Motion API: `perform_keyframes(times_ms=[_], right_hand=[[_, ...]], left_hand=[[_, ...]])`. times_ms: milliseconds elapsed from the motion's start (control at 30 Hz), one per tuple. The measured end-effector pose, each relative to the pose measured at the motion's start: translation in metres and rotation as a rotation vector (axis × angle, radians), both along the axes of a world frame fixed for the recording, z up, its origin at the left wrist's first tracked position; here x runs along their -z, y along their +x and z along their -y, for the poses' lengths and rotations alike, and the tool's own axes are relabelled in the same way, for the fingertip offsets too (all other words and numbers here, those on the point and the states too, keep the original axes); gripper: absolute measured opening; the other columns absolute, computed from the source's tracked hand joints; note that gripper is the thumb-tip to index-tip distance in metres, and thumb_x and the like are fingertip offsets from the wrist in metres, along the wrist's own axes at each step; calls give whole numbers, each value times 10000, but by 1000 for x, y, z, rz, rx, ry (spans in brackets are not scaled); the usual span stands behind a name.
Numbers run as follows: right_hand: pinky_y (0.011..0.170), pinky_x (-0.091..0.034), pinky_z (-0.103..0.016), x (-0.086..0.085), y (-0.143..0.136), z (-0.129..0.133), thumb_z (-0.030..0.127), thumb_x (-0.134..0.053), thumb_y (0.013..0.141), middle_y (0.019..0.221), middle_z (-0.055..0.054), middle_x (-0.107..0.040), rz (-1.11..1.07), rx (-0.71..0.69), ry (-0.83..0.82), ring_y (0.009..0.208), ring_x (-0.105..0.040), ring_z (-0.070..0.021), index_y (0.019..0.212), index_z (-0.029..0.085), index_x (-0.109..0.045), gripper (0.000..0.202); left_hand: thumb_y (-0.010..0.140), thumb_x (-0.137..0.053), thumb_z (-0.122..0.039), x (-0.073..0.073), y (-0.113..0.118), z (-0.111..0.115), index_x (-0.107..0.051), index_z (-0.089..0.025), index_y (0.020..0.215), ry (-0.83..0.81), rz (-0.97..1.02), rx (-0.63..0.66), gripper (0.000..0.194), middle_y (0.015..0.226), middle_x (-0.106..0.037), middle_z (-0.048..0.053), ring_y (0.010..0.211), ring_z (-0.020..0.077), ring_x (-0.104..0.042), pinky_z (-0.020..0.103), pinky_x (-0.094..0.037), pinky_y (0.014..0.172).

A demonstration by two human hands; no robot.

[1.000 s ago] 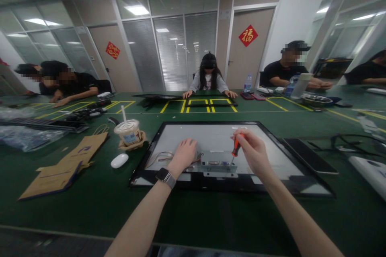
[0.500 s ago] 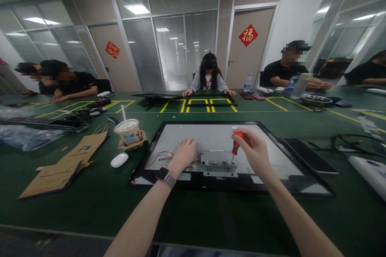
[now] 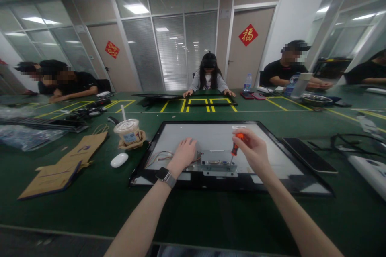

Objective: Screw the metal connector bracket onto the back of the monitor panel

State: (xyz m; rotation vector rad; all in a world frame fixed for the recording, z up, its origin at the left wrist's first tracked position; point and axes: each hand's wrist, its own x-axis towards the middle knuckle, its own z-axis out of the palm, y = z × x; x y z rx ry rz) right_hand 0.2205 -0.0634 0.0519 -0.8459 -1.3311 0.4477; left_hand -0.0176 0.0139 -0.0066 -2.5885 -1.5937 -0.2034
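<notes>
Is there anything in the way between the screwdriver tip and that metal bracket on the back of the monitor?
Nothing visible. The right hand holds the orange screwdriver upright with its shaft running straight down to the metal bracket. The loose wires lie off to the left, under the left hand resting on the monitor panel.

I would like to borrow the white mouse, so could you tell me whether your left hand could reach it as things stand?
Probably yes: the left hand rests on the panel, and only bare green table lies between it and the white mouse.

Green table [image 3: 75, 209], glass partitions [image 3: 169, 48], ceiling panel lights [image 3: 137, 9], beige doors [image 3: 247, 48].
</notes>
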Motion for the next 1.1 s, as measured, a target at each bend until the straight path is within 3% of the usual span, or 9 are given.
perform_keyframes(times_ms=[100, 200, 300, 400, 600, 767, 833, 967, 1100], right_hand=[[667, -511, -345, -1, 0, -1, 289, -805, 746, 794, -18, -616, -7, 21, 15, 745, -608, -195, 789, 253, -731, 93], [683, -506, -349, 1, 2, -1, 308, -770, 790, 810, -27, -619, 4, 16, 13, 776, -607, -204, 791, 259, -746, 55], [845, -512, -402, 5, 4, -2, 345, -617, 916, 972, -64, -685, -6, -46, 15, 985, -640, -245, 822, 265, -772, 198], [992, -472, -460, 8, 5, -3, 337, -559, 949, 1131, -71, -717, -65, -135, 3, 1131, -641, -270, 864, 262, -773, 242], [671, -538, -355, 3, 2, -2, 332, -766, 816, 833, -37, -737, -187, -85, -80, 767, -678, -209, 893, 255, -741, 111], [640, -517, -330, 2, 1, -4, 305, -846, 698, 764, -11, -656, -165, -7, -23, 725, -617, -183, 729, 255, -731, 129], [672, -525, -339, 4, 3, -5, 327, -834, 723, 796, -15, -665, -159, -11, -35, 761, -623, -189, 759, 258, -751, 113], [761, -555, -381, 9, 3, -6, 416, -729, 862, 869, -34, -720, -152, -100, -142, 824, -674, -207, 1039, 260, -765, 239], [808, -565, -401, 9, 0, -6, 479, -663, 913, 889, -39, -723, -188, -194, -102, 867, -684, -217, 948, 266, -737, 229]], left_hand=[[1040, -382, -169, 1, 0, 0, -526, -131, 1416, 5, 1, -3, 404, 1477, -535, 174, 1348, 281, -539, 422, -422, 1130], [1034, -393, -166, 4, -1, -2, -526, -132, 1415, 19, -4, -1, 405, 1471, -539, 176, 1332, 280, -552, 419, -431, 1122], [1036, -385, -168, 6, -1, -3, -525, -141, 1413, 35, -6, 5, 403, 1464, -545, 173, 1333, 272, -552, 416, -435, 1119], [1038, -369, -166, 7, -1, -4, -529, -136, 1408, 36, -5, 16, 405, 1456, -556, 170, 1335, 274, -548, 418, -436, 1118], [1035, -359, -163, 5, -1, -3, -525, -137, 1406, 32, -5, 8, 407, 1470, -544, 177, 1343, 277, -541, 427, -433, 1114], [1037, -354, -168, 5, -2, -3, -516, -129, 1408, 22, -6, 19, 406, 1468, -543, 181, 1361, 276, -524, 425, -425, 1119], [1035, -356, -165, 6, -2, -3, -520, -135, 1400, 29, 2, 20, 401, 1463, -546, 183, 1353, 276, -530, 430, -432, 1112], [1029, -361, -159, 6, -1, -3, -527, -143, 1393, 37, 10, 9, 400, 1458, -549, 180, 1333, 277, -545, 430, -440, 1102], [1028, -369, -159, 5, -1, -3, -530, -140, 1394, 35, -1, 18, 400, 1457, -549, 181, 1322, 276, -555, 421, -440, 1101]])
